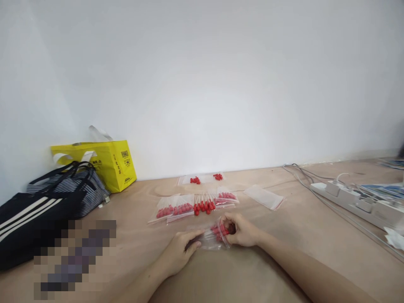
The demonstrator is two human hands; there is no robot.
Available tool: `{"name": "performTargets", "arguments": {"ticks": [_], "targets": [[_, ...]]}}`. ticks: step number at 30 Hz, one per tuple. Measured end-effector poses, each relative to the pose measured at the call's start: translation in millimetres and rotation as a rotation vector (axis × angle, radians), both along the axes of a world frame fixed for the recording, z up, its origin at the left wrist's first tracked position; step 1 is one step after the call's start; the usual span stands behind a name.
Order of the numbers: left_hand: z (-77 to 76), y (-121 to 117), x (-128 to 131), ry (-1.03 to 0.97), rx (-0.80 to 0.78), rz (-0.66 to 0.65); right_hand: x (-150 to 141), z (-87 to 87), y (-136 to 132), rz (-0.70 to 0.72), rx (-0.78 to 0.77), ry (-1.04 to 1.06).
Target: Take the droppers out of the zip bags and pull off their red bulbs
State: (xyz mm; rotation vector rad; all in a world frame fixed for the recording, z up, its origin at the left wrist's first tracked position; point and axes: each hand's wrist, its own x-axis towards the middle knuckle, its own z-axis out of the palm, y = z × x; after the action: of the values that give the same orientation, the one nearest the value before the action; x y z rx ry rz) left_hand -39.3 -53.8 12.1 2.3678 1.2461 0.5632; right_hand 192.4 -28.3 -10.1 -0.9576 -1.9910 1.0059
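My left hand [180, 251] pinches the left end of a clear zip bag [206, 242] between thumb and fingers. Inside lie pale sticks with red tips [219, 229], their red ends toward the bag's mouth on the right. My right hand [241, 229] is closed around that mouth, fingers curled at the red tips; whether it grips the bag, the sticks or both is unclear. Just beyond, loose red-tipped sticks [204, 206] lie fanned out between filled zip bags [182, 209] on the left and another filled bag [226, 197] on the right.
Farther back are two clusters of red pieces [195, 180] on clear plastic. A flat bag [264, 197] lies to the right. White power strips [356, 202] with cables stand at right. A yellow bag [121, 166] and a black bag [41, 219] sit at left, near a pixelated patch.
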Motion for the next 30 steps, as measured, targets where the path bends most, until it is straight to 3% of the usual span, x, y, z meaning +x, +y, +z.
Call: {"name": "performTargets", "arguments": {"ticks": [10,15,18,25,30], "targets": [[3.3,-1,-1,0.023,-0.011,-0.004,13,-3.1,11,-0.003,-0.204,0.24],[5.4,0,-7,0.026,-0.038,-0.019,37,5.1,15,-0.093,-0.477,0.185],[6.5,-1,-7,0.032,-0.042,-0.014,41,4.4,14,-0.111,-0.56,0.293],[7.3,-1,-9,0.011,-0.028,-0.042,53,9.4,16,-0.154,-0.516,0.309],[8.3,-2,-10,0.015,-0.03,-0.035,83,27.0,26,-0.417,-0.326,0.462]]}}
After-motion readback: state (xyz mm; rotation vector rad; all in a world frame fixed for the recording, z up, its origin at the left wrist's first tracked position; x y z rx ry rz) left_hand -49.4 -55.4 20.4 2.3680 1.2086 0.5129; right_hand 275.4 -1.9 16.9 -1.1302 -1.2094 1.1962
